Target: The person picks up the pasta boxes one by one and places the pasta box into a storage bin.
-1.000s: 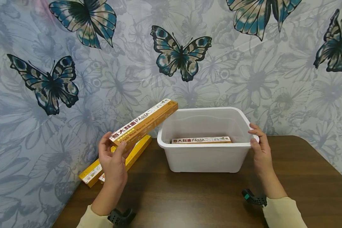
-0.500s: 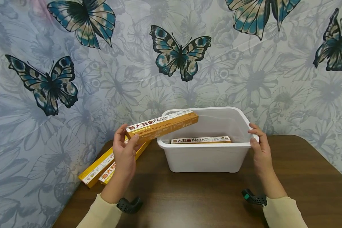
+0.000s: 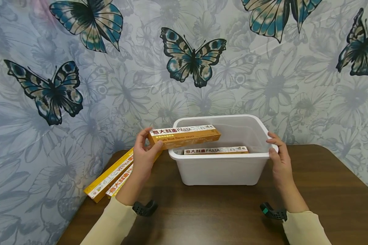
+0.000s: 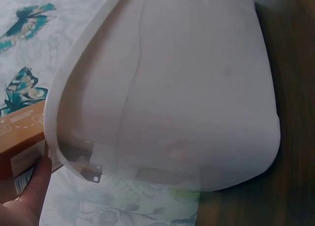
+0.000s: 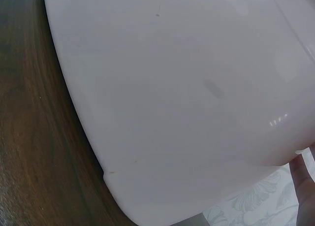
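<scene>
My left hand (image 3: 144, 153) grips the left end of an orange pasta box (image 3: 185, 135) with a white printed top. The box's far end hangs over the left part of a white plastic bin (image 3: 219, 170), above its rim. In the left wrist view, the thumb (image 4: 35, 191) presses on the orange box's end beside the bin wall (image 4: 197, 78). My right hand (image 3: 281, 160) holds the bin's right rim, thumb in front and fingers behind. Inside the bin lies another pasta box (image 3: 216, 150), its lower part hidden by the front wall.
Two yellow pasta boxes, an outer one (image 3: 108, 177) and an inner one (image 3: 120, 182), lie slanted on the brown table (image 3: 208, 211) at the left, partly behind my left arm. A butterfly-patterned wall covering (image 3: 135, 85) stands directly behind the table and bin.
My left hand has moved right with the orange pasta box, which has turned from steeply slanted to nearly level and now reaches over the bin. The right hand stays on the rim.
</scene>
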### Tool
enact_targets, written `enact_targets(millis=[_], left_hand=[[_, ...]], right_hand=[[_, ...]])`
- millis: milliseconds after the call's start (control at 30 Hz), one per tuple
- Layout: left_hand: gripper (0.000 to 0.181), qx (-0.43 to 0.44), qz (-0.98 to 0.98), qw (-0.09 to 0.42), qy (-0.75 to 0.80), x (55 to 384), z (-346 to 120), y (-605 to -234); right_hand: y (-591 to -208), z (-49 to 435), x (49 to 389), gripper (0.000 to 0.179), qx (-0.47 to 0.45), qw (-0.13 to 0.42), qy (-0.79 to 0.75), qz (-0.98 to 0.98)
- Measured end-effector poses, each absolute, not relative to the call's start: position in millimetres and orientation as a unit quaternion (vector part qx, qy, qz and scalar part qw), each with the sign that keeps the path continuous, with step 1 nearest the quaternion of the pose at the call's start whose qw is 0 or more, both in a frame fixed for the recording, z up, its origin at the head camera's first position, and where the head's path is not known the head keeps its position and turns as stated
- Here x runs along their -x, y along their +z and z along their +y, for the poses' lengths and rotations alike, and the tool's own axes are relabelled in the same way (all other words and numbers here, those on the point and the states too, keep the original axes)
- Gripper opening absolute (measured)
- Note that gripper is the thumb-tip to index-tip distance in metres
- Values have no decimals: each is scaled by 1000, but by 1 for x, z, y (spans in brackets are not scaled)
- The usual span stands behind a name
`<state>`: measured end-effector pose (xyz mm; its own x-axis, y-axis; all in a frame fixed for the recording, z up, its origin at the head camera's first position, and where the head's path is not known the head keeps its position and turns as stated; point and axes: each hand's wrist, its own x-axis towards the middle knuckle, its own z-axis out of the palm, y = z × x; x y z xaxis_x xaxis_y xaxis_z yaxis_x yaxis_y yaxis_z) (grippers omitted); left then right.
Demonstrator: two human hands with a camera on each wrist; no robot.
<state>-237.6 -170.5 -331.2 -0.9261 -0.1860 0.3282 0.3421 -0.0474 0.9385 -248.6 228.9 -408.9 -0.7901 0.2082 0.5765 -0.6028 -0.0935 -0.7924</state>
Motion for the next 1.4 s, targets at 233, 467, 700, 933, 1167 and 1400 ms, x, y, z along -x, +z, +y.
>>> enact_targets(millis=[233, 467, 700, 933, 1167, 1400], left_hand=[[59, 73, -711, 157, -682, 250, -167, -329], [65, 92, -736, 137, -656, 261, -169, -327], [69, 101, -764, 110, -627, 270, -170, -325], [70, 85, -780, 71, -616, 280, -171, -324], [68, 79, -804, 55, -587, 294, -168, -327], [68, 83, -821, 50, -563, 303, -164, -328]], right_hand=[[-410, 229, 248, 28, -168, 282, 725, -606], [-409, 229, 249, 28, -167, 282, 724, -606], [-409, 229, 248, 28, -168, 280, 725, -607], [-410, 230, 248, 28, -175, 281, 723, -606], [-411, 230, 249, 28, -182, 283, 717, -611], [-412, 231, 251, 28, -191, 286, 720, -603]])
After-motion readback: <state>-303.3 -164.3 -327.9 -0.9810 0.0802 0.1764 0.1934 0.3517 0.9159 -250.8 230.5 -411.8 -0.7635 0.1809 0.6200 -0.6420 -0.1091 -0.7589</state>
